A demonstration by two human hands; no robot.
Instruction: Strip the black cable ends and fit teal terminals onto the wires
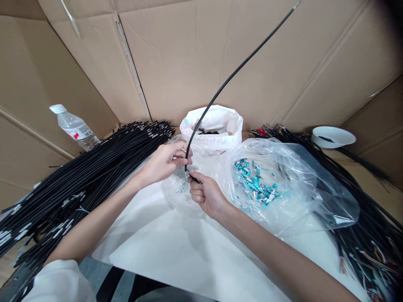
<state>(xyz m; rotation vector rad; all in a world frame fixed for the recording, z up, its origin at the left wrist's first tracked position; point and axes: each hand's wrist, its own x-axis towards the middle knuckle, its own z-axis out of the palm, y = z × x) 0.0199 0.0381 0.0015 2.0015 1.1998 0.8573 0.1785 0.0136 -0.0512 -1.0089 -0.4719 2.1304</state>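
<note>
A long black cable point(224, 85) rises from my hands and curves up to the right, a pale tip at its far end. My left hand point(166, 161) is closed on it near the lower end, thumb and fingers pinching. Just below and to the right, my right hand point(208, 193) is closed around a small dark object point(195, 179), mostly hidden by the fingers; its kind cannot be made out. The object's front touches or nearly touches the cable's lower end. Beneath the hands lies a clear plastic bag point(176, 201) with faint print on it.
Bundled black cables point(103, 163) lie at left beside a water bottle point(75, 128). A white bag point(217, 144) stands behind the hands. Right are a clear bag point(315, 197) with blue-green foil scraps point(256, 184), cables with bare coloured wires point(362, 235), and a white bowl point(343, 136). Cardboard walls point(176, 54) enclose the table.
</note>
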